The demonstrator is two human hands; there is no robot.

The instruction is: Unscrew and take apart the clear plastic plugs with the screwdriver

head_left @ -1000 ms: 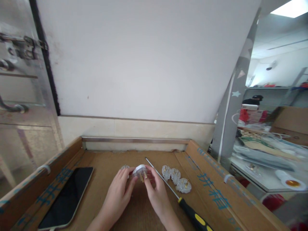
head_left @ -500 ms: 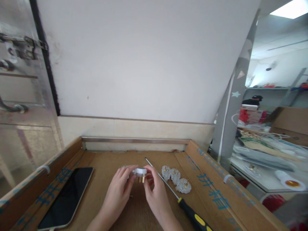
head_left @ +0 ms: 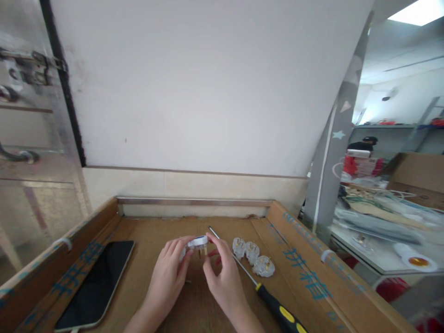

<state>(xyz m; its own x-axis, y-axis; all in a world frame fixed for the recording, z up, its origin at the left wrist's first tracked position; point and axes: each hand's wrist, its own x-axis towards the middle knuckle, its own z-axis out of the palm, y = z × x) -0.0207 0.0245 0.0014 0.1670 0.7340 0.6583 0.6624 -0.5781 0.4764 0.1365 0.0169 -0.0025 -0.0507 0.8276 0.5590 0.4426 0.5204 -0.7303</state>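
Observation:
A plug (head_left: 197, 241) with a white and clear body and brass pins pointing down is held above the cardboard. My left hand (head_left: 170, 261) is closed on its left side, thumb below and fingers above. At its right edge, the index fingertip of my right hand (head_left: 222, 268) touches the plug, and the thumb bends in near the pins. Below my left fingers lies a small metal piece (head_left: 188, 280), perhaps a screw. Several clear plug parts with brass pins (head_left: 252, 250) rest to the right. Beside my right hand lies a screwdriver (head_left: 277, 311) with a black and yellow handle.
A phone (head_left: 99, 282) lies on the left of the cardboard-lined tray, whose raised sides (head_left: 305, 259) bound the work area. Behind stands a white wall (head_left: 194, 92). On the right, a cluttered table (head_left: 378, 259) stands past a grey post; a person (head_left: 364, 144) is in the background.
The plug has tilted and moved slightly left and up in my hands. My right thumb and fingers have spread a little apart. The loose things lie as before.

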